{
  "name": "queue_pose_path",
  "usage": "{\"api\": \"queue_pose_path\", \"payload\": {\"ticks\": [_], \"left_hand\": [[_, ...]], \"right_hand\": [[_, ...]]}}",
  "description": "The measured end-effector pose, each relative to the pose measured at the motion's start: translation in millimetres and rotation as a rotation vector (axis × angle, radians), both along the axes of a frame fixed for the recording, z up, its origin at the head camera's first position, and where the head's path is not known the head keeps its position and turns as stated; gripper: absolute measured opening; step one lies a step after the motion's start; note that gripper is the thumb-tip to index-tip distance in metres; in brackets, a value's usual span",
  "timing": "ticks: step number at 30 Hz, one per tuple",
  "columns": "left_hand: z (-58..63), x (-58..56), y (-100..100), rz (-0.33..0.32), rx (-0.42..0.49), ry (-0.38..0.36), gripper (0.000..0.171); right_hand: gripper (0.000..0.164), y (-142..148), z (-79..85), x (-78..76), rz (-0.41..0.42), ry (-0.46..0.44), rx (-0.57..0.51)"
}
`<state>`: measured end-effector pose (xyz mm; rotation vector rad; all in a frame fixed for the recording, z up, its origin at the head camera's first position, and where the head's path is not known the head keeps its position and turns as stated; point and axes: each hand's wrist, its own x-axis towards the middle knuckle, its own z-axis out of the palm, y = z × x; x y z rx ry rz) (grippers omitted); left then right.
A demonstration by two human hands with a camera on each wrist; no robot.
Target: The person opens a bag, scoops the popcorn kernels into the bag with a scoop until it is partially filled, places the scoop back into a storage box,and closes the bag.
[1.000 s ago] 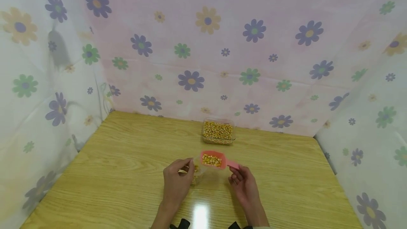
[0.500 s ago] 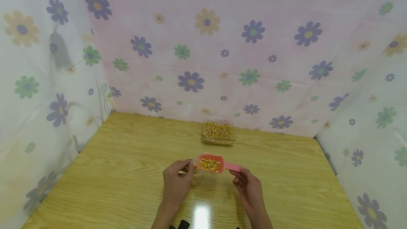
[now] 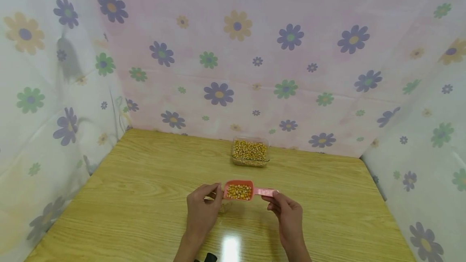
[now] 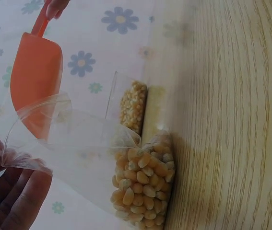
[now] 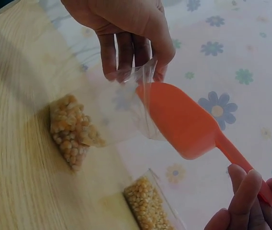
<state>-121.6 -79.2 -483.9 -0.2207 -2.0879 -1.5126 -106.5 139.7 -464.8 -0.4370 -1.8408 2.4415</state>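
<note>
L hand (image 3: 204, 205): fingers pinch clear bag (image 4: 83, 160) rim, corn (image 4: 143, 187) in btm. R hand (image 3: 290, 215): fingers pinch scoop (image 5: 183, 122) handle, tip @ bag mouth.

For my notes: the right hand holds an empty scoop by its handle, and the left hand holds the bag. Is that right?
The scoop isn't empty: the head view shows corn in it. The right hand does hold its handle, and the left hand the bag.
</note>
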Motion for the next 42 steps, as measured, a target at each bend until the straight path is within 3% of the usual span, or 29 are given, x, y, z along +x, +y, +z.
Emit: {"api": "queue_pose_path", "payload": {"ticks": [16,29,42], "left_hand": [[-1.4,-0.2,0.8,0.002,0.001,-0.018,0.01],[-4.4,-1.3,1.1,0.002,-0.006,0.011,0.01],[-1.7,0.0,1.6,0.014,-0.012,0.015,0.01]], "right_hand": [[0.034,-7.0,16.3,1.3,-0.034,0.037,0.159],[0.032,-11.0,21.6,3.9,-0.05,0.072,0.262],[0.03,-14.9,25.3,4.6,-0.064,0.121,0.308]]}}
